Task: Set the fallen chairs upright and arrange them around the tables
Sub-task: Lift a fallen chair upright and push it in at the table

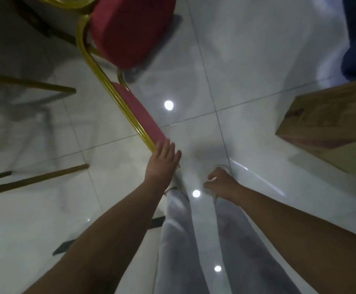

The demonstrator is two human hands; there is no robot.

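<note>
Our left fingers lie straight and together, released rather than wrapped. Their tips touch the top end of the red chair's padded backrest, where the gold tube frame runs beside it. Behind them the left hand is flat, palm down, the wrist in line with a forearm stretched forward. The right hand hangs low before our legs, its fingers loosely curled on nothing. The chair sits on the tiled floor, seat away from us and backrest rising towards us; blur keeps us from saying whether all its feet are down. We judge it stiff and fairly light: metal tube and firm cushions, nothing fragile. The lacquered tube looks slick and the fabric grippier, so we would hook our fingers over the backrest's top, thumb behind, and steer from there. Gold legs of another chair lie on the floor to our left, and a wooden table stands to our right.
</note>
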